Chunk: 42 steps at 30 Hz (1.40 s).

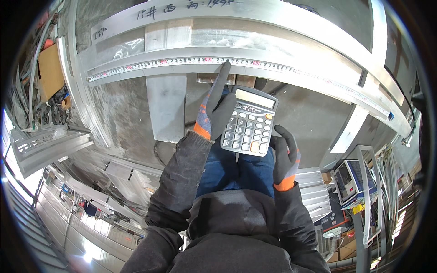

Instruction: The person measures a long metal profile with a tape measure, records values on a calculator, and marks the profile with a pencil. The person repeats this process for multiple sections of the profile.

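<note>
Dark work gloves with orange cuffs cover both hands. My left hand (217, 109) grips the left edge of a grey calculator (248, 122), its thumb side over the casing. Its index finger stretches up to a tape measure (184, 60), the fingertip on the scale. This tape lies along a long aluminium profile (214, 51). Just right of the calculator is my right hand (287, 157), index finger raised and the others curled. A small red spot shows among those fingers; what it belongs to is too small to tell.
Below the long profile, a flat aluminium piece (166, 107) reaches toward me on the left and a narrower bar (349, 129) on the right. Another profile with handwriting (273, 19) runs behind. A blue-and-white machine (353, 182) stands at right; brown cardboard (51, 73) is at far left.
</note>
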Available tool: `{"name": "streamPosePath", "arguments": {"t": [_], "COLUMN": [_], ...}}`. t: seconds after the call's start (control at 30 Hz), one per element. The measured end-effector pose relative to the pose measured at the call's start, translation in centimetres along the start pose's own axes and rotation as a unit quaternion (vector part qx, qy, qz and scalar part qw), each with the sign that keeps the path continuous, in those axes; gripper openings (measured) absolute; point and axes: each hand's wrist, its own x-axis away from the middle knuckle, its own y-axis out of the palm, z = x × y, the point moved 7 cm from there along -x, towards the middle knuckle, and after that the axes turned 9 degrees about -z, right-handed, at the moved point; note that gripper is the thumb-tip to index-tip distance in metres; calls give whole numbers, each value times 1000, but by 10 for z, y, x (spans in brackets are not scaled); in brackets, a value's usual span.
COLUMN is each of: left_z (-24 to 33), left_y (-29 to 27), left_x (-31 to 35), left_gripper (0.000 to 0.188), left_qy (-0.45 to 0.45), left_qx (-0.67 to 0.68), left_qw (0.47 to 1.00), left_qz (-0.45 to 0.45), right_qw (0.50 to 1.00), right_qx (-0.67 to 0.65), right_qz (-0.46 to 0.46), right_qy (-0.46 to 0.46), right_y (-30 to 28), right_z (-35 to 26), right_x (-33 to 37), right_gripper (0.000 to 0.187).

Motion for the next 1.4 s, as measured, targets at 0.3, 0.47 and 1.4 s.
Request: {"name": "streamPosePath", "arguments": {"t": [0.3, 0.47, 1.4], "left_z": [3, 8, -2], "left_y": [1, 0, 3], "left_x": [2, 0, 0], "left_gripper": [81, 81, 76], "left_qy": [8, 54, 7], "left_qx": [-1, -35, 37], "left_qw": [1000, 997, 999], "left_qz": [14, 36, 10], "right_qw": [1000, 999, 999], "right_qx": [-12, -26, 15], "right_qz": [-20, -23, -31], "right_qy": [19, 27, 28], "right_y": [15, 14, 15], "right_z": [-9, -9, -19], "right_x": [15, 14, 14], "right_gripper": [43, 45, 47]}}
